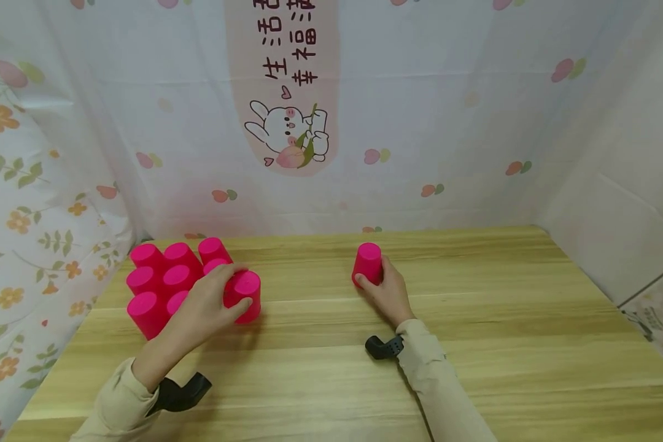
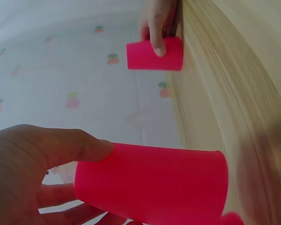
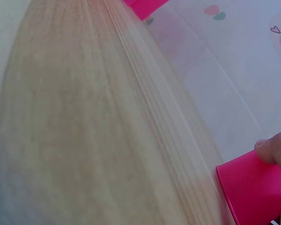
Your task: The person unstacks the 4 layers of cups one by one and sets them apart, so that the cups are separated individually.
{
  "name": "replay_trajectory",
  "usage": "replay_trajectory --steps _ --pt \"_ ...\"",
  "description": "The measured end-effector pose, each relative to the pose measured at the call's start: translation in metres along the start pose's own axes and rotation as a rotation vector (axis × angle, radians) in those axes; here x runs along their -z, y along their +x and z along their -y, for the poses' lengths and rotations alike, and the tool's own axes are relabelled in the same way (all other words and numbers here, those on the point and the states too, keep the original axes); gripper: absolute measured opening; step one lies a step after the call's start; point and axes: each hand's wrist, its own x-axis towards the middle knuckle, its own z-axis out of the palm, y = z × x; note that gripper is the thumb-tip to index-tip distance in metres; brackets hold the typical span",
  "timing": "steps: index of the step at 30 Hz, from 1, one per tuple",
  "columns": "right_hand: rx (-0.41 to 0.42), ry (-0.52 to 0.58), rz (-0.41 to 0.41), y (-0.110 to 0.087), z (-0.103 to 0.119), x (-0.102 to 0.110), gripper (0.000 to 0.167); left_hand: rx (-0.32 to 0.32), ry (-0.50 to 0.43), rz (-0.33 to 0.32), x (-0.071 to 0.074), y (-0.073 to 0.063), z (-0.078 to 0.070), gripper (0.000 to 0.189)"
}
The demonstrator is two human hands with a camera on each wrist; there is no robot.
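Observation:
My left hand [image 1: 207,306] grips an upside-down pink plastic cup [image 1: 247,283] at the right side of a cluster of cups, thumb on the near side. The left wrist view shows that cup [image 2: 154,183] close up, with the thumb on its wall and the other fingers partly hidden behind it. Farther right, near the back of the table, my right hand [image 1: 389,291] holds another upside-down pink cup [image 1: 368,263] between thumb and fingers. In the right wrist view, this cup [image 3: 253,187] is cut off by the frame edge, its rim at the tabletop.
Several more upside-down pink cups [image 1: 146,310] stand close together in rows at the left of the wooden table [image 1: 320,380]. Behind rises a white printed cloth [image 1: 420,123] with a rabbit picture. A flowered cloth [image 1: 33,245] hangs at the left.

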Motion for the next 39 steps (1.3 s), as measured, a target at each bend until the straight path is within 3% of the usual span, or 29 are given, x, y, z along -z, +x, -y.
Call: replay_trajectory --steps 10,19,31,39 --pt "0.004 0.000 -0.004 -0.002 -0.003 0.000 0.053 0.055 0.081 0.028 0.008 -0.008 0.008 0.057" --pt "0.002 0.004 -0.001 -0.002 -0.003 0.000 0.052 0.112 0.102 0.062 0.010 -0.007 0.011 0.060" --pt "-0.005 0.001 0.001 -0.002 0.001 0.001 0.049 0.121 0.119 0.110 0.011 -0.007 0.017 0.058" --pt "-0.002 -0.002 -0.004 -0.001 0.002 0.001 0.052 0.133 0.141 0.096 0.008 -0.008 0.018 0.057"
